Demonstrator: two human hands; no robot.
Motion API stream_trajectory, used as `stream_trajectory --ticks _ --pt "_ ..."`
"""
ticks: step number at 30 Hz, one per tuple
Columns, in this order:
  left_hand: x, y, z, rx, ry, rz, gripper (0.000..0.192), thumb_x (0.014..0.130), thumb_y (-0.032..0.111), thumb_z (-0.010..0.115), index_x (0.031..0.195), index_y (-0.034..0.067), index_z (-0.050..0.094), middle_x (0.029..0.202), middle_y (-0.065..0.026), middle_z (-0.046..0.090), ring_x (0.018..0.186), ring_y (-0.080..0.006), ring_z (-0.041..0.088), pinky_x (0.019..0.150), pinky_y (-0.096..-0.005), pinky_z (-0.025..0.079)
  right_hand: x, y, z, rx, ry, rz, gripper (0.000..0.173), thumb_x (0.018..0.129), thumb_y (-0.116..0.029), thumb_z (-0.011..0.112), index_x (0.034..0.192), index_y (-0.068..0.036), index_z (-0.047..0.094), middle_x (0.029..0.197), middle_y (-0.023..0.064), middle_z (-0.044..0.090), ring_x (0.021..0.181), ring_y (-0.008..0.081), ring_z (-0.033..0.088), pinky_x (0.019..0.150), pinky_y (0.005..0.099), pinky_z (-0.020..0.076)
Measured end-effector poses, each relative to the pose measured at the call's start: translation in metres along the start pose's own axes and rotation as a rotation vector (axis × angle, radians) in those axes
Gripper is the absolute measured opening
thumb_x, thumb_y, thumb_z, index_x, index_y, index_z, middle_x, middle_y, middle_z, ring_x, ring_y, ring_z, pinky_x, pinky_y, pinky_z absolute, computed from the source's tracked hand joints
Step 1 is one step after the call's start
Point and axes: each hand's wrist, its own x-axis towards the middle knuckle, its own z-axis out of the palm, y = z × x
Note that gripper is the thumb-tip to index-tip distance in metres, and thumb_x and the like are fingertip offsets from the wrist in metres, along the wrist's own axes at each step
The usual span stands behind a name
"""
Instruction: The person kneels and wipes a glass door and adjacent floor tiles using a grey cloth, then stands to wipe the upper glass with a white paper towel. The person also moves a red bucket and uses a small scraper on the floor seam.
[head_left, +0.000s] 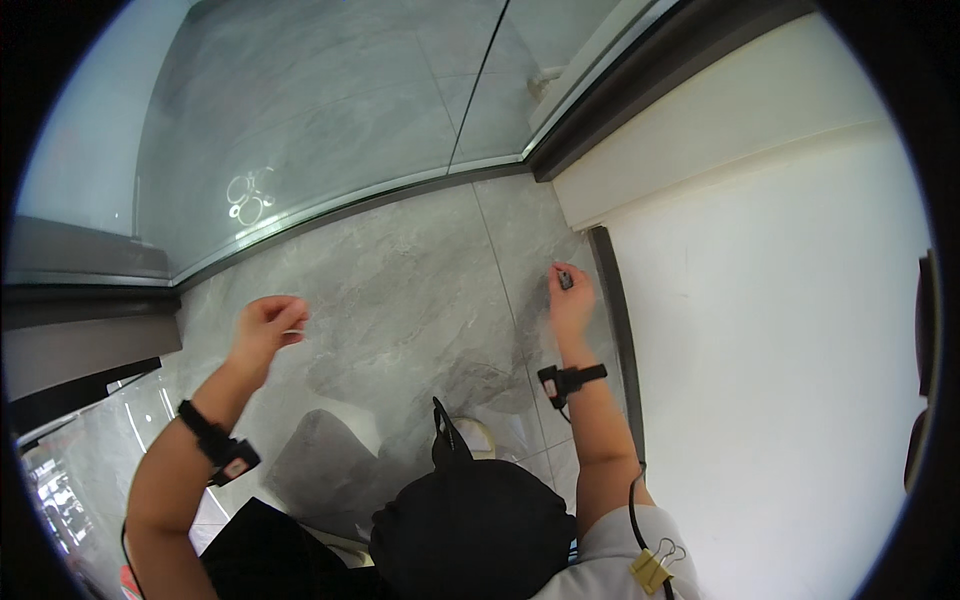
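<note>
My right hand (573, 296) is raised near the white wall on the right, with a small dark object (565, 280) held in its fingers; its exact kind is too small to tell. My left hand (271, 328) hangs in the air at the left with its fingers curled together. Something thin and white shows at those fingers, but I cannot tell whether it is a held thing. Black straps with small devices are around both forearms, the left one (220, 446) and the right one (570, 380). Below both hands lies the grey marbled tile floor (397, 277).
A glass panel (315, 105) in a dark frame runs across the front. The white wall (750, 315) with a dark skirting strip (621, 322) borders the right side. A yellow binder clip (651, 571) holds a cable at my right sleeve.
</note>
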Motion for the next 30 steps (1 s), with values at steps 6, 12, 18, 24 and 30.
stream_trajectory --ticks 6,12,18,24,30 --pt "-0.044 -0.022 -0.055 0.003 0.140 -0.086 0.022 0.094 0.031 0.069 0.098 0.010 0.069 0.089 0.0034 0.065 0.079 -0.0060 0.058 0.070 -0.0228 0.049 0.038 0.039 0.015 0.040 -0.119 0.014 0.021 0.078 -0.020 0.081 0.093 -0.007 0.074 0.094 0.0146 0.069 0.085 0.0313 0.066 0.074 0.0408 0.0516" --pt "-0.062 -0.036 -0.045 -0.053 0.087 -0.116 0.023 0.093 0.031 0.071 0.098 0.008 0.069 0.087 0.0019 0.066 0.077 -0.0067 0.058 0.071 -0.0234 0.049 0.041 0.044 0.026 -0.105 -0.099 0.003 0.025 0.077 -0.023 0.082 0.094 -0.006 0.074 0.093 0.0166 0.070 0.083 0.0327 0.067 0.074 0.0421 0.0524" --pt "-0.078 -0.021 -0.045 -0.029 0.015 -0.089 0.023 0.092 0.028 0.072 0.096 0.006 0.069 0.085 0.0003 0.067 0.073 -0.0072 0.058 0.069 -0.0244 0.051 0.040 0.029 0.023 -0.153 -0.057 -0.085 0.027 0.081 -0.020 0.079 0.094 0.002 0.072 0.084 0.0146 0.070 0.076 0.0298 0.066 0.070 0.0411 0.0521" --pt "-0.125 -0.013 -0.105 -0.003 0.049 -0.015 0.021 0.093 0.024 0.071 0.095 0.003 0.070 0.085 -0.0015 0.068 0.075 -0.0081 0.060 0.070 -0.0249 0.052 0.004 -0.105 0.012 0.677 -0.770 0.258 0.018 0.085 -0.014 0.077 0.095 -0.001 0.070 0.075 0.0031 0.062 0.064 0.0145 0.056 0.059 0.0313 0.0471" --pt "-0.205 -0.019 -0.138 -0.295 0.207 0.031 0.022 0.093 0.027 0.071 0.096 0.005 0.070 0.088 -0.0009 0.068 0.079 -0.0088 0.063 0.073 -0.0249 0.055 -0.098 -0.322 -0.031 0.762 -1.621 0.188 0.026 0.085 -0.019 0.080 0.101 -0.004 0.065 0.073 0.0016 0.059 0.062 0.0112 0.055 0.057 0.0275 0.0438"
